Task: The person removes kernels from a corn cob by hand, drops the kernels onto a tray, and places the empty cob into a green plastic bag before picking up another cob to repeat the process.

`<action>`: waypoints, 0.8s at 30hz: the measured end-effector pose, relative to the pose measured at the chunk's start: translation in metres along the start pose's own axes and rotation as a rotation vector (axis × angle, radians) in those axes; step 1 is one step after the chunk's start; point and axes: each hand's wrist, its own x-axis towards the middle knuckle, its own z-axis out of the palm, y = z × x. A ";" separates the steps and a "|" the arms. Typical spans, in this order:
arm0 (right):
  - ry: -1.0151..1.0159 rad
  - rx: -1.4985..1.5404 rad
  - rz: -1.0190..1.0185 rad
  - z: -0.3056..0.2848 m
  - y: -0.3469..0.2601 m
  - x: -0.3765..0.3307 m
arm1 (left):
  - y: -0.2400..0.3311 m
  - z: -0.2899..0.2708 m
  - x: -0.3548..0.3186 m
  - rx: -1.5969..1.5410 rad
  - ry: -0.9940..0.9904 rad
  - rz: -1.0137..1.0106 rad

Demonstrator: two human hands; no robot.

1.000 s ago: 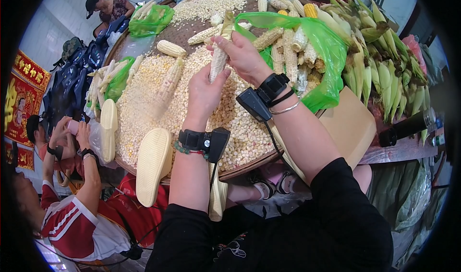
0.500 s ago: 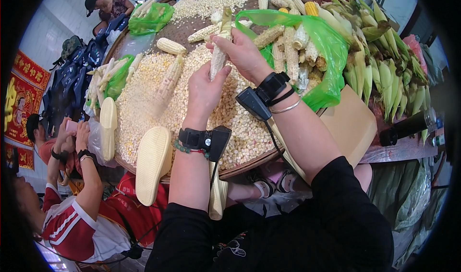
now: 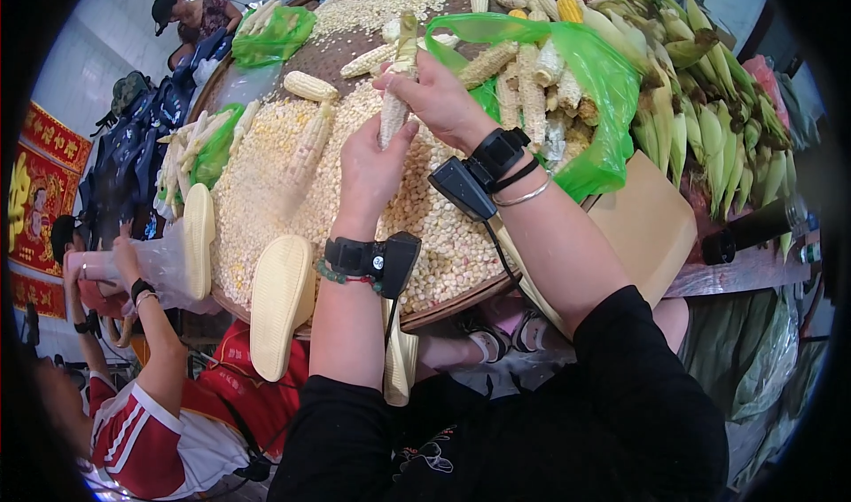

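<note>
An ear of corn (image 3: 394,123) stands nearly upright between my two hands above the round tray. Its lower part looks whitish and largely stripped; a pale husk stub (image 3: 407,32) sticks up at the top. My left hand (image 3: 370,167) is closed round the lower end, thumb along the cob. Above it, my right hand (image 3: 441,99) grips the upper part, its fingers partly hidden behind the cob. Loose pale kernels (image 3: 266,161) cover the woven tray (image 3: 350,37) beneath. A whole white ear (image 3: 310,86) and a longer ear (image 3: 312,143) lie on them to the left.
A green bag (image 3: 612,94) of stripped cobs lies right of my hands, unshelled husked ears (image 3: 714,130) beyond. Cream foam slippers (image 3: 282,307) lean at the near rim beside cardboard (image 3: 647,223). At left, a co-worker (image 3: 160,404) handles a transparent plastic bag (image 3: 146,263).
Both my hands still hold the ear, in nearly the same pose. At left, the co-worker's hands have moved apart and a transparent plastic bag is now stretched out beside them.
</note>
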 end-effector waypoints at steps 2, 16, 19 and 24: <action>-0.016 -0.005 -0.012 -0.002 0.002 0.002 | 0.001 0.001 0.000 -0.007 -0.002 -0.003; 0.066 0.095 0.082 0.003 -0.003 0.002 | -0.004 0.002 0.001 0.047 0.062 0.120; 0.083 0.051 0.065 -0.002 0.004 0.004 | -0.001 0.002 -0.001 0.105 0.027 0.102; 0.070 0.028 0.084 -0.002 0.009 0.006 | -0.001 0.001 -0.001 0.099 0.016 0.083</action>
